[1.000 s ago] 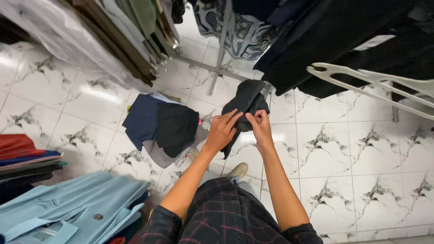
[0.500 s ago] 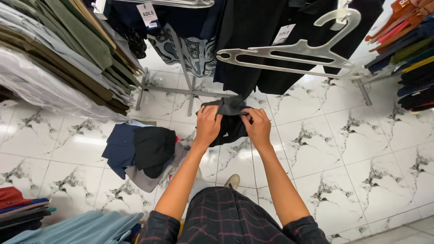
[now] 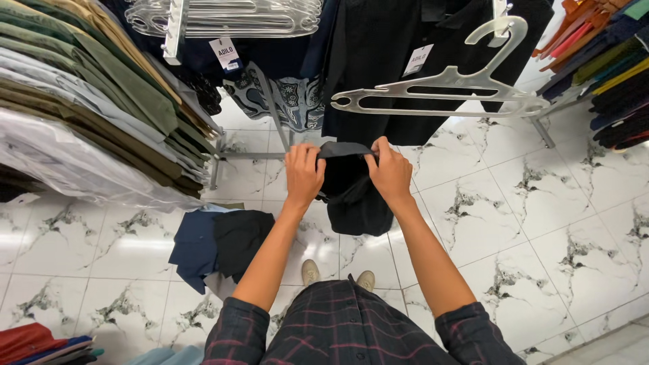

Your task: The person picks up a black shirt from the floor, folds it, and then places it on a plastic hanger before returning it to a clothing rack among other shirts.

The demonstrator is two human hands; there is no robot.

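Plaid shirt [image 3: 351, 331] nearest, cut off by the bottom edge, two shoe tips [image 3: 338, 274] just past it. Left hand [image 3: 304, 174] and right hand [image 3: 391, 172] both closed on the top edge of a black garment [image 3: 355, 196]; lower part hanging, shape hard to make out. Left on the floor [image 3: 541, 223], a heap of dark clothes [image 3: 220, 243]. Farther off, a clear hanger [image 3: 439, 94] before hanging black clothes [image 3: 392, 47], tops out of view.
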